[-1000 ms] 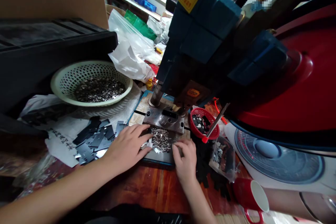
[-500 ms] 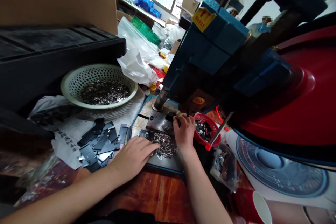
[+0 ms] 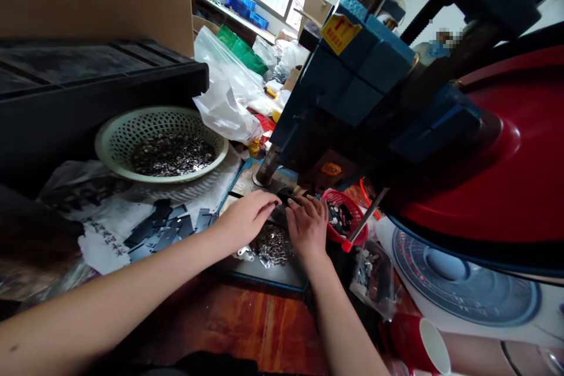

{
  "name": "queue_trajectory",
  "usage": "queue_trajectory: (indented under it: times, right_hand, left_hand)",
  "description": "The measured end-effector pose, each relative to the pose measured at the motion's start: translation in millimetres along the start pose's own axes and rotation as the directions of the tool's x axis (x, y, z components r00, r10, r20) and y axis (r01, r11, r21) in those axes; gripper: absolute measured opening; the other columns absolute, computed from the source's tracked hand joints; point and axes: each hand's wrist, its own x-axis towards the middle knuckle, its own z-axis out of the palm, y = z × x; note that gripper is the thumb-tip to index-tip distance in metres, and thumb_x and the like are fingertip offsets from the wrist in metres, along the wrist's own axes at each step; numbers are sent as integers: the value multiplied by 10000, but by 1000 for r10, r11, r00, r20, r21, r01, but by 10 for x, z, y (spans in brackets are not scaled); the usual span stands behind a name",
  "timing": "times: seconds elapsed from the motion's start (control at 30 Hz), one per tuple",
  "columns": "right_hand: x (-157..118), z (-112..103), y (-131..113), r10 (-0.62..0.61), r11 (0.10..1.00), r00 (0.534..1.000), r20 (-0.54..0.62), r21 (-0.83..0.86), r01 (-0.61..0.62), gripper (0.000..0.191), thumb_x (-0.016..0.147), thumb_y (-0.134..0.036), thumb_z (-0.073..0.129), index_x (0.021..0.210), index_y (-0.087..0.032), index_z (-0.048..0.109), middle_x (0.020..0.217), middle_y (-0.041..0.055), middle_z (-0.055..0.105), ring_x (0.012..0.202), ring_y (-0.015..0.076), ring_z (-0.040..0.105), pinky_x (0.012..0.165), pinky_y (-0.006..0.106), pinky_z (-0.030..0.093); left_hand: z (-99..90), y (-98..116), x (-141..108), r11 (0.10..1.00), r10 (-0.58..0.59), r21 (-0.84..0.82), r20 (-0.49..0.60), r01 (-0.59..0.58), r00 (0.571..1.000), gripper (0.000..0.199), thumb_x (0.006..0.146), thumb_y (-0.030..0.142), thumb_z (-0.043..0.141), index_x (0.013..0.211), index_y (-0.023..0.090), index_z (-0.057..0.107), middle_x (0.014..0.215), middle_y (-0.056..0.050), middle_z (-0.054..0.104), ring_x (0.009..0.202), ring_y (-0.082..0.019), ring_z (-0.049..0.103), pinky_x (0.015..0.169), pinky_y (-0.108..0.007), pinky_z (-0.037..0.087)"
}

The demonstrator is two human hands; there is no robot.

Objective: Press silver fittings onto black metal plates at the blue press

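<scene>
My left hand [image 3: 249,218] reaches over the bed of a blue press [image 3: 348,82]. Its thumb and index finger are pinched near the dark die [image 3: 288,195]; whatever lies between them is too small to make out. My right hand [image 3: 308,224] rests at the die's right side, fingers bent forward and somewhat apart, thumb away from them. No held item shows in it, though its fingertips are partly hidden. Below both hands, a heap of small shiny metal parts [image 3: 272,245] lies on the metal bed plate [image 3: 282,273].
Left of the press are flat dark metal strips [image 3: 170,229] and a pale green basket [image 3: 106,144] of small metal parts. To the right stand a red basket [image 3: 363,235], a clear plastic box [image 3: 374,282], a red mug [image 3: 409,338] and a blue-grey fan [image 3: 458,270]. A red flywheel [image 3: 497,188] overhangs them.
My left hand has moved from the metal heap up and right to the die, its fingers now pinched. My right hand stays beside the die with its fingers slightly shifted.
</scene>
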Motion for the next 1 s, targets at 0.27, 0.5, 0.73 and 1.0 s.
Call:
queue_trajectory:
  times: [0.27, 0.5, 0.73, 1.0]
  right_hand:
    - [-52, 39, 83, 151, 953, 987, -57, 273, -130, 257, 934, -287, 448, 1087, -191, 632, 1103, 92, 639, 1061, 211, 552, 929, 419, 439]
    - [-75, 36, 94, 106, 961, 993, -61, 264, -86, 288, 918, -164, 413, 1089, -221, 638, 1102, 77, 644, 1077, 207, 543, 934, 428, 436]
    - [-81, 65, 128, 78, 970, 997, 1, 232, -76, 351, 904, -112, 384, 1115, -223, 641, 1139, 64, 634, 1118, 215, 501, 985, 440, 401]
    - [-82, 54, 125, 72, 982, 997, 27, 172, -75, 392, 866, -79, 392, 1116, -239, 648, 1138, 48, 636, 1126, 223, 485, 1001, 451, 378]
  left_hand:
    - [-89, 34, 371, 989, -50, 140, 35, 45, 998, 198, 850, 277, 518, 933, 216, 687, 930, -21, 698, 877, -203, 630, 785, -323, 471]
    - [78, -32, 528, 977, 24, 210, 60, -36, 998, 269, 885, 333, 477, 959, 215, 707, 945, -47, 710, 883, -210, 637, 769, -312, 463]
    - [104, -54, 560, 973, 38, 224, 43, -47, 998, 226, 854, 293, 515, 884, 213, 724, 946, -37, 710, 907, -213, 626, 825, -324, 449]
    - [132, -116, 554, 976, 22, 217, -1, -21, 1000, 193, 827, 284, 558, 861, 210, 732, 921, -45, 689, 893, -205, 612, 852, -333, 447]
